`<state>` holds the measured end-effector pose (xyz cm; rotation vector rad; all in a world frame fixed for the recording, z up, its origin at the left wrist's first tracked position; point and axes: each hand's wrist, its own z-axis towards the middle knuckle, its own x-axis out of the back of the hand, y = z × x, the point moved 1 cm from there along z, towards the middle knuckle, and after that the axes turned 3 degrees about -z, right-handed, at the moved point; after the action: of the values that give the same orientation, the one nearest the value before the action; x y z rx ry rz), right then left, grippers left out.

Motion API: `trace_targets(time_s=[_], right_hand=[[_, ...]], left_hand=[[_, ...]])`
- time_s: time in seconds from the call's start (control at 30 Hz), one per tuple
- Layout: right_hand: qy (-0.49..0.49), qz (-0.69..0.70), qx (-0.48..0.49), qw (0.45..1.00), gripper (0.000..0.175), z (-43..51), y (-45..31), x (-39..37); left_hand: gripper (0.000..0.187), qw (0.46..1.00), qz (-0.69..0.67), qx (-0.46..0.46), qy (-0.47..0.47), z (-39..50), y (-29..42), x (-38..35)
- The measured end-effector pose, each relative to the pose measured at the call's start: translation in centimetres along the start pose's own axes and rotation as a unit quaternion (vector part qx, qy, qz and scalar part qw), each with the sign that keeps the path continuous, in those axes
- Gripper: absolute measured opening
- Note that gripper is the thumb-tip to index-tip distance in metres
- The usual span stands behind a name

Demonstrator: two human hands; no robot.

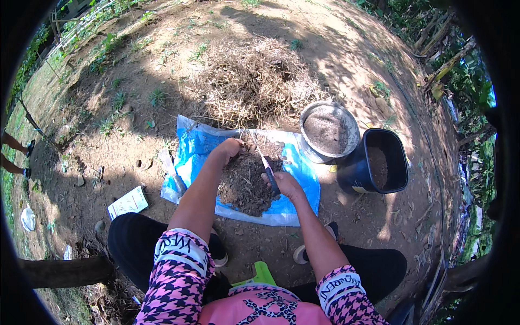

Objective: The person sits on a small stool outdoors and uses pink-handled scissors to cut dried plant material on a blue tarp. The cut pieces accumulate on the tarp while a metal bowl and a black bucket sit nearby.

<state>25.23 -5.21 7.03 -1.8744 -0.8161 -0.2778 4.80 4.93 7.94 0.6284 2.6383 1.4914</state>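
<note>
My right hand (285, 183) grips the dark handle of a slender hand tool (266, 163). Its pale, narrow upper part slants up and left over a heap of dark soil (248, 185) mixed with dry bits. At the far side of the heap, my left hand (230, 148) is closed around what looks like a few dry straw stalks (242, 136), close to the tool's tip. The exact shape of the tip is hard to make out. Beneath the heap lies a blue and white plastic sheet (302, 174), spread on the ground.
Beyond the sheet lies a straw pile (260, 81). To the right stand a grey, soil-filled tub (306, 142) and a black bucket (351, 172) holding soil. A printed packet (128, 202) lies left. A green plastic object (263, 274) sits between my feet. Another person's legs (14, 154) show far left.
</note>
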Motion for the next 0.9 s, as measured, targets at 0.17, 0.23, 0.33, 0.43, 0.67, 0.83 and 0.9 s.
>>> trace_targets(time_s=[0.17,0.23,0.33,0.43,0.67,0.83,0.9], right_hand=[[0.006,0.031,0.030,0.999,0.049,-0.6,1.2,-0.6],[0.005,0.035,0.012,0.999,0.053,-0.7,1.7,-0.7],[-0.030,0.029,0.013,0.999,0.049,-1.8,0.4,-0.3],[-0.061,0.030,0.053,0.996,0.045,-3.1,-1.8,0.3],[-0.075,0.027,0.041,0.996,0.046,-2.3,-3.0,0.5],[-0.058,0.002,0.069,0.996,0.046,-2.1,-2.0,1.0],[-0.059,0.002,0.081,0.995,0.047,-2.4,-2.0,0.9]], left_hand=[[0.025,0.999,-0.015,0.028,0.009,-1.2,0.0,-0.3],[0.023,0.997,-0.058,0.035,0.026,-1.5,-0.1,-0.4],[0.025,0.988,-0.147,0.049,0.017,-0.7,-1.1,0.5],[0.022,0.966,-0.241,0.085,0.037,1.5,-2.8,1.7],[0.017,0.976,-0.200,0.081,0.008,0.7,-1.1,0.0],[0.018,0.964,-0.259,0.064,0.021,1.3,-1.3,0.7],[0.018,0.950,-0.304,0.075,0.008,-0.3,0.1,0.6]])
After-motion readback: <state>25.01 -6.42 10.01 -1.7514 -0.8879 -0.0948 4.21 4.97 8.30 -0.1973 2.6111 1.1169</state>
